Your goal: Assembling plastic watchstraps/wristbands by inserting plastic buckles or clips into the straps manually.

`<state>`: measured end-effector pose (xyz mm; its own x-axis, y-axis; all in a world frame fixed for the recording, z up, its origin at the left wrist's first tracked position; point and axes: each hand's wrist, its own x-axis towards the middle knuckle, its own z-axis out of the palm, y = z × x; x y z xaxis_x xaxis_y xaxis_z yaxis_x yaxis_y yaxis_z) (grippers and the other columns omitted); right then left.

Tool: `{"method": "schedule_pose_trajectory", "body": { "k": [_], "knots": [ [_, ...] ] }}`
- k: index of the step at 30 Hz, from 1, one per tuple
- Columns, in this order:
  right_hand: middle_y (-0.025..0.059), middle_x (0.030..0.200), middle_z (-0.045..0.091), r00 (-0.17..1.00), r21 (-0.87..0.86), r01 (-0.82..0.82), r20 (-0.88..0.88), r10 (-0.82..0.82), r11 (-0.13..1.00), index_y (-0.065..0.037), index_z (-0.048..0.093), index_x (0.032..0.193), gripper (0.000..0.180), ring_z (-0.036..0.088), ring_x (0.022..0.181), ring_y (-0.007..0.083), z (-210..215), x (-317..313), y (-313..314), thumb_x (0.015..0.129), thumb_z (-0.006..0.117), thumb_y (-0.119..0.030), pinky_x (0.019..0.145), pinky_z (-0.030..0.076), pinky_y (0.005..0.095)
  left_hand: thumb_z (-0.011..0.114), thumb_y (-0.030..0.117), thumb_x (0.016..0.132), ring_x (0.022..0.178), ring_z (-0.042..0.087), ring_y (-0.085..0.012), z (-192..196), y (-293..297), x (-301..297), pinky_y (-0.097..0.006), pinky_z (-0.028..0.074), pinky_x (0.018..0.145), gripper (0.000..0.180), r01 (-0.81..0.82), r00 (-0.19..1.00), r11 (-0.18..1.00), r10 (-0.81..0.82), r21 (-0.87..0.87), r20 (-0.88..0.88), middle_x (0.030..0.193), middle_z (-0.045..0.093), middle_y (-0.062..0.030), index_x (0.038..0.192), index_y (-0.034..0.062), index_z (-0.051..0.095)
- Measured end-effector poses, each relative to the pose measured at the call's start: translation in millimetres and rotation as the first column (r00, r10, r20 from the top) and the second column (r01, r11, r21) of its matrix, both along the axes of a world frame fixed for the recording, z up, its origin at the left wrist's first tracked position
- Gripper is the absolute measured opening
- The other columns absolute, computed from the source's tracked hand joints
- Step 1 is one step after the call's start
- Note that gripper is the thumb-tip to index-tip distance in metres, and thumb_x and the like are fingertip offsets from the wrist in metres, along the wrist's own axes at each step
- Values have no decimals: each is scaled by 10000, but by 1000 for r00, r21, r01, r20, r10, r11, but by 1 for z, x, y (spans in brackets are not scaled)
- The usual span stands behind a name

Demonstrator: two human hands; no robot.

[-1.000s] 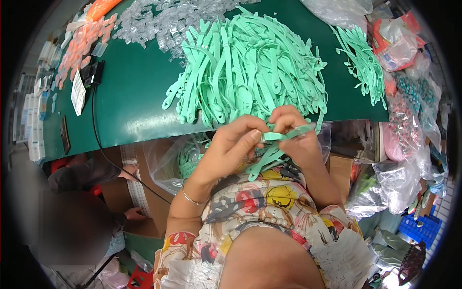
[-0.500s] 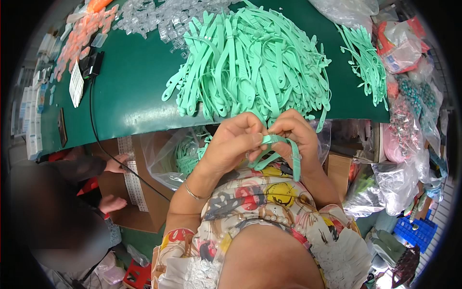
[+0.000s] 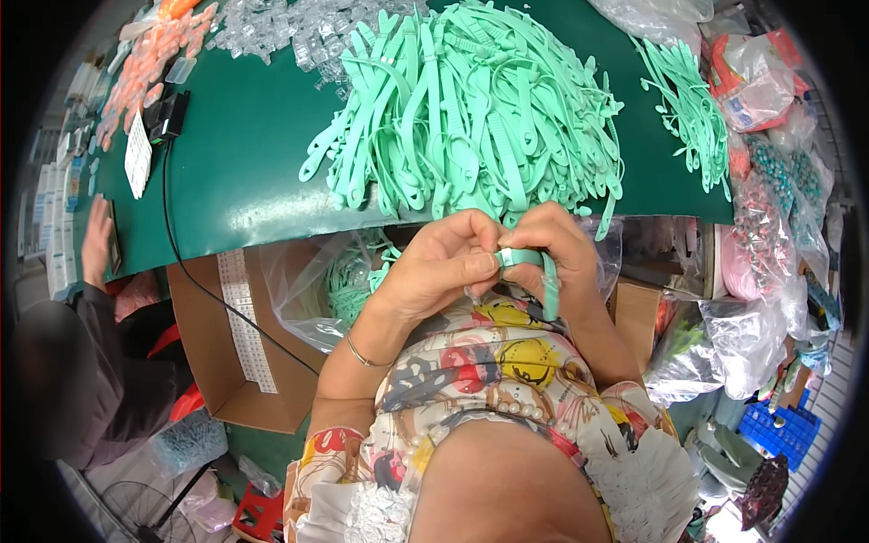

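Green and crowded, the work table [image 3: 235,172] curves across the upper part of the view, but the work itself sits nearest, just above the person's patterned clothing. Both hands meet there: the left hand [image 3: 434,271] pinches one end of a mint-green strap [image 3: 534,264] between thumb and fingertips, and the right hand [image 3: 557,253] closes round the same strap, which loops down past its fingers. By its droop the strap looks light, thin and bendy, likely rubbery enough not to slip, so a pinch near the end being worked should steer it best. Just beyond, under the table edge, a clear bag [image 3: 308,290] in a cardboard box [image 3: 226,362] holds more straps. Farther off lies a big heap of green straps [image 3: 471,109], then clear plastic pieces [image 3: 281,27] and orange pieces [image 3: 145,63].
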<state>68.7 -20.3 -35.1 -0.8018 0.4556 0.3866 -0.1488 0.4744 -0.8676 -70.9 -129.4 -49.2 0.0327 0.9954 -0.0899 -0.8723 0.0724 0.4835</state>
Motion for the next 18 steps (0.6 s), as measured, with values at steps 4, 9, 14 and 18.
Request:
{"method": "schedule_pose_trajectory", "body": {
  "k": [4,9,14,18],
  "knots": [
    [66,809,523,1000,35,-4,-9,4,999,-50,611,921,270,513,719,178,0,2,1,675,712,-97,623,414,258,604,82,804,600,466,-82,-4,-1,2,-187,367,531,149,1,999,1000,-1,-3,35,834,509,-41,850,37,470],
    [71,842,523,1000,38,-6,6,6,999,-49,598,946,304,509,738,190,-3,1,-5,667,714,-77,648,413,263,609,49,792,602,484,-84,-8,1,6,-181,393,534,163,-6,995,1000,6,-1,95,850,510,-37,870,41,466],
    [78,843,525,987,296,158,-16,-161,942,-39,593,933,206,512,728,191,8,5,-2,744,645,-103,632,409,269,643,-3,745,657,517,-78,1,2,7,-175,437,581,228,-123,990,992,120,-37,-73,854,505,-33,892,37,474],
    [87,710,527,965,-7,147,220,-142,989,-9,578,815,109,508,620,197,23,18,-2,805,563,-117,560,395,276,673,10,721,682,518,-72,8,-2,8,-187,440,591,236,-274,874,961,229,-43,-429,843,518,-29,881,20,501]
  ]
}}
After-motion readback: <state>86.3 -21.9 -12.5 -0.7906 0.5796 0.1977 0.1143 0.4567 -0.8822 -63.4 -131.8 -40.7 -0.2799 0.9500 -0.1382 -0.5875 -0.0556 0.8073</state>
